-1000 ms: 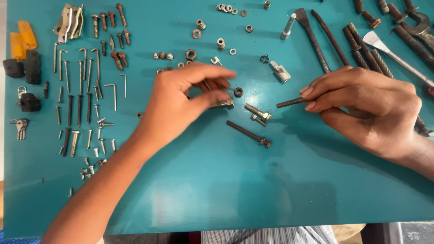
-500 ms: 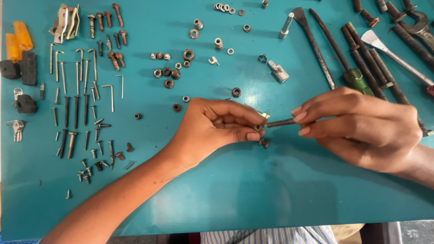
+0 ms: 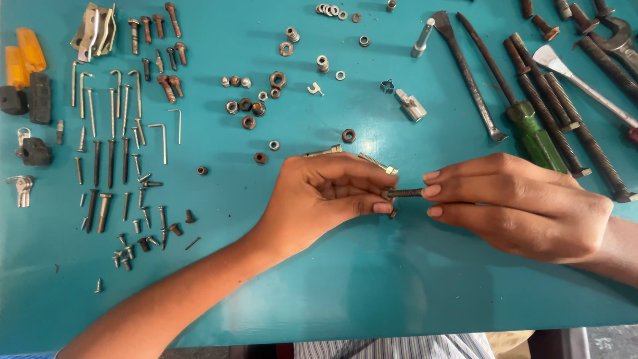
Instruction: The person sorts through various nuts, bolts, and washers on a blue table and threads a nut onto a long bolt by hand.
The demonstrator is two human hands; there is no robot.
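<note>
Dark bolt (image 3: 403, 193) held between hands, above worktop (image 3: 372, 286). Left hand (image 3: 325, 193) pinches head end, right hand (image 3: 518, 206) pinches shank. Likely light, rigid steel; threads give grip; best held at both ends.

The dark bolt (image 3: 403, 193) between the hands looks like dull, tarnished metal. The tabletop (image 3: 399, 286) is smooth teal with a soft sheen. At ten o'clock, the nuts (image 3: 256, 100) are rusty brown or bright steel. At two o'clock, the screwdriver handle (image 3: 535, 136) is glossy green plastic, the long rods (image 3: 565, 113) rough and rusted.
</note>
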